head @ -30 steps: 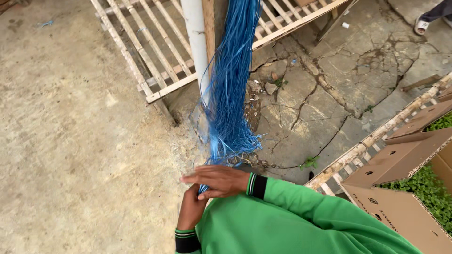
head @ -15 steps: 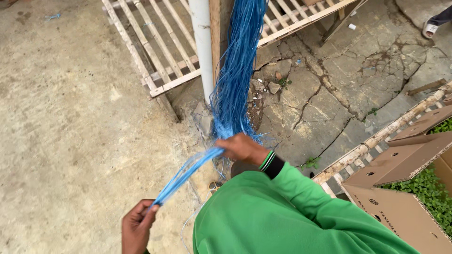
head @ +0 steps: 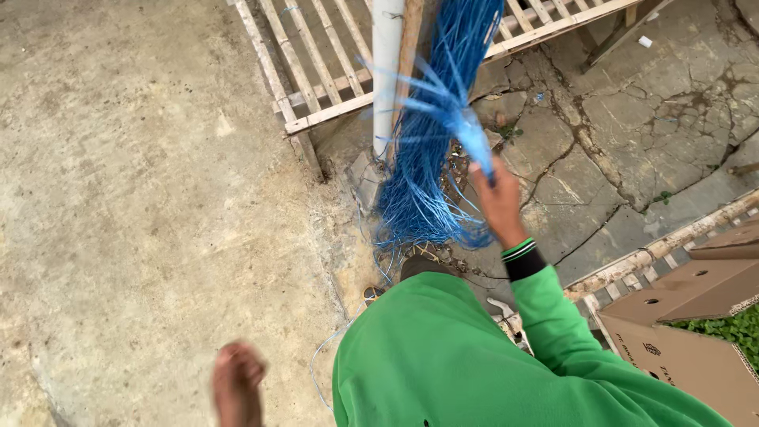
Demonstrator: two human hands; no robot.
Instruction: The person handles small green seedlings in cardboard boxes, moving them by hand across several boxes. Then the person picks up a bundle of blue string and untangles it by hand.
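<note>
Right grip (head: 496, 198) holds blue strands (head: 458, 119) angling up-left, blurred.

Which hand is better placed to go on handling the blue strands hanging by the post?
Probably the right. The right hand is raised at the hanging blue strands and grips a small bunch of them. The left hand is low at the frame's bottom, away from the bundle, blurred and apparently empty.

This is an outdoor farm yard. The cracked concrete ground (head: 142, 205), wooden slat racks (head: 316, 71) and cardboard boxes (head: 696, 316) with green leaves (head: 731, 328) show it.
</note>
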